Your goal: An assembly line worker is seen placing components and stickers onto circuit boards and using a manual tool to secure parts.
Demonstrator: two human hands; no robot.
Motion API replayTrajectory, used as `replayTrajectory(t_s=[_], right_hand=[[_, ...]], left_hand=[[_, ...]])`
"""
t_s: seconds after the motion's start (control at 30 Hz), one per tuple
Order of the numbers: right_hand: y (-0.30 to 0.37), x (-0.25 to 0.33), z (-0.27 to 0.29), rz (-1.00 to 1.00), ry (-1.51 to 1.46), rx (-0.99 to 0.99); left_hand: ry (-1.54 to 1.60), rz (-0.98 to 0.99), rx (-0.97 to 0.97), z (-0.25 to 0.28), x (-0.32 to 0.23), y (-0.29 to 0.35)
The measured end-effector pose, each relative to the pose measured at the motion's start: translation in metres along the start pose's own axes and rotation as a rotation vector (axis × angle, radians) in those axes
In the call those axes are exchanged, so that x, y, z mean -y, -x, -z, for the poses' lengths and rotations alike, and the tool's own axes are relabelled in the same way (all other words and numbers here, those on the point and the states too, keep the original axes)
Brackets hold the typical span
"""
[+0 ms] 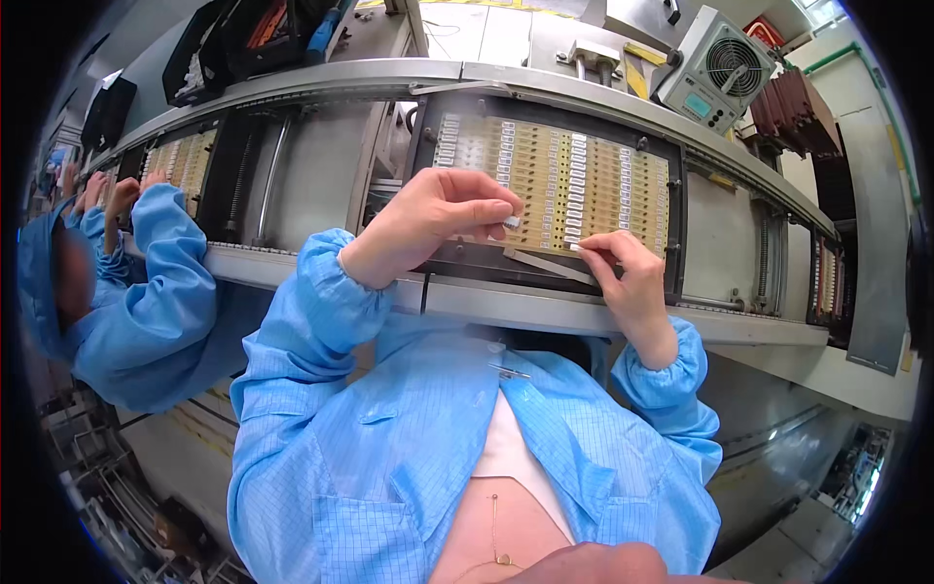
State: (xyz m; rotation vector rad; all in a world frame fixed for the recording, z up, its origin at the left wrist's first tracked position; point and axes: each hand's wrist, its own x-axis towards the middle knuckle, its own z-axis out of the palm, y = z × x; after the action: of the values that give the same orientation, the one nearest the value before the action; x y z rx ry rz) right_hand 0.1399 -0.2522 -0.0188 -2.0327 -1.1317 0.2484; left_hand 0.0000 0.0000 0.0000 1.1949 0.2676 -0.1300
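A yellow circuit board panel (605, 200) lies in a dark frame (676, 234) on the conveyor ahead of me. Rows of small white rectangular parts stand along it. Over its near middle, my left hand (438, 209) is closed, thumb against forefinger, on a small white part (512, 222). My right hand (628, 273) is at the panel's near edge, thumb and forefinger pinching another small white part (576, 247). Whether that part touches the board, I cannot tell. A flat strip (550, 265) lies along the frame's near side between my hands.
A fan unit (715, 73) stands beyond the conveyor rail (574, 92) at the right, near stacked brown boards (793, 117). Black bins (243, 44) sit at the far left. A co-worker in a blue smock (146, 292) works at another panel on my left.
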Motion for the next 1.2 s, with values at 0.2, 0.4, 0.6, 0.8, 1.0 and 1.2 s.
replayTrajectory(t_s=[0.2, 0.4, 0.6, 0.8, 1.0, 1.2], right_hand=[[-0.018, 0.01, -0.021, 0.043, 0.055, -0.016], [-0.033, 0.026, -0.024, -0.025, -0.035, -0.03], [-0.018, 0.023, -0.009, 0.046, -0.048, 0.005], [-0.016, 0.02, -0.01, 0.078, -0.041, -0.011], [-0.012, 0.02, -0.012, 0.095, -0.062, -0.041], [-0.009, 0.019, -0.008, 0.07, -0.062, -0.053]], left_hand=[[0.092, -0.005, -0.04, 0.029, 0.001, -0.002], [-0.023, -0.013, -0.092, 0.055, -0.011, 0.014], [-0.166, -0.121, -0.272, 0.054, 0.003, 0.044], [-0.81, -0.418, -0.412, 0.05, 0.029, 0.056], [-1.133, -0.594, -0.533, 0.038, 0.044, 0.048], [-1.228, -0.649, -0.492, 0.037, 0.044, 0.044]])
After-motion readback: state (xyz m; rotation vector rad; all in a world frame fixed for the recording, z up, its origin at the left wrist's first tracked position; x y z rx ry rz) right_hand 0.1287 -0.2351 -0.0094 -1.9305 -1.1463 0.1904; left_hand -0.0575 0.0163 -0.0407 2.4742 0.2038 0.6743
